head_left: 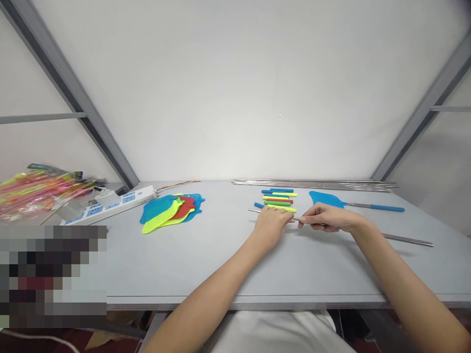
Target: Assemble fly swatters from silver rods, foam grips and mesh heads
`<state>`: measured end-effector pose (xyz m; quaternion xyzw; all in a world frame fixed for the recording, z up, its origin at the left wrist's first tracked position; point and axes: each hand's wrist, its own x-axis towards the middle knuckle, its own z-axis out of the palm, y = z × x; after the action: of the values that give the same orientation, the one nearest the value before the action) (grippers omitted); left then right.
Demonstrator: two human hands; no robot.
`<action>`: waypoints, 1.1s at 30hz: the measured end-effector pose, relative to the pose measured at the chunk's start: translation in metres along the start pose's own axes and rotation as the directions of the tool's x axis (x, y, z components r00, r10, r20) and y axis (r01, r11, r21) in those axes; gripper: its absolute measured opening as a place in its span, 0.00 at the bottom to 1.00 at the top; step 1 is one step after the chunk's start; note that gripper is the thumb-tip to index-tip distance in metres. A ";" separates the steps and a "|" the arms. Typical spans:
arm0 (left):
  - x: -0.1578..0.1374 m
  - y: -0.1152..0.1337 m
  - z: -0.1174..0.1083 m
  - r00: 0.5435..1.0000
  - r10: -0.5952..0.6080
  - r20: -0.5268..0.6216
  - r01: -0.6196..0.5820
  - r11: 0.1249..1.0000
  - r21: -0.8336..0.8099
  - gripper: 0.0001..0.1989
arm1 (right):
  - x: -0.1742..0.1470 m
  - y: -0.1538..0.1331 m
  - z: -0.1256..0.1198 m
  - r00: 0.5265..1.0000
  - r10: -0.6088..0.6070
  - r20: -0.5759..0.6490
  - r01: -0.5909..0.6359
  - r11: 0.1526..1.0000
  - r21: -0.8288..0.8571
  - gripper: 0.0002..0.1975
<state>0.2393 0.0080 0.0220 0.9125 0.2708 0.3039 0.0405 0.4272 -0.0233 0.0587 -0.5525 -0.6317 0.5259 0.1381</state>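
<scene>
The right hand (321,218) grips a metal rod (408,239). The left hand (270,226) lies by coloured handles (278,203); its grip I cannot tell.

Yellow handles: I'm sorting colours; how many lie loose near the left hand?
2: the far yellow handle among blue handles, the near yellow handle beside the left hand. It may hide more.

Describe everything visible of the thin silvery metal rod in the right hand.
The thin silvery metal-looking rod is straight, appearing thicker at its right end. It slants across the picture over the pale grey table, lower at right. The left hand covers part near its left end; the right hand pinches it. The right forearm hides another stretch.
</scene>
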 end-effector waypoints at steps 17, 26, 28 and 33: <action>-0.006 0.007 0.007 0.998 -0.049 0.036 0.053 0.993 -0.109 0.12 | 0.006 -0.004 0.008 0.999 -0.011 0.033 0.010 1.000 0.022 0.20; -0.004 0.008 0.006 0.993 -0.060 0.099 0.074 0.986 -0.147 0.13 | 0.002 0.001 0.008 1.000 0.006 0.024 -0.006 1.000 0.003 0.22; -0.002 0.007 0.005 0.996 -0.049 0.074 0.059 0.990 -0.131 0.14 | 0.002 0.001 0.007 1.000 -0.001 0.007 0.001 1.000 -0.007 0.22; 0.001 -0.004 0.004 0.979 -0.177 -0.106 0.149 0.963 -0.226 0.14 | -0.003 0.000 0.000 0.998 -0.002 -0.068 0.000 1.000 -0.029 0.22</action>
<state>0.2407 0.0127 0.0181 0.8564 0.3123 0.3838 0.1478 0.4285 -0.0254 0.0599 -0.5718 -0.6344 0.4976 0.1515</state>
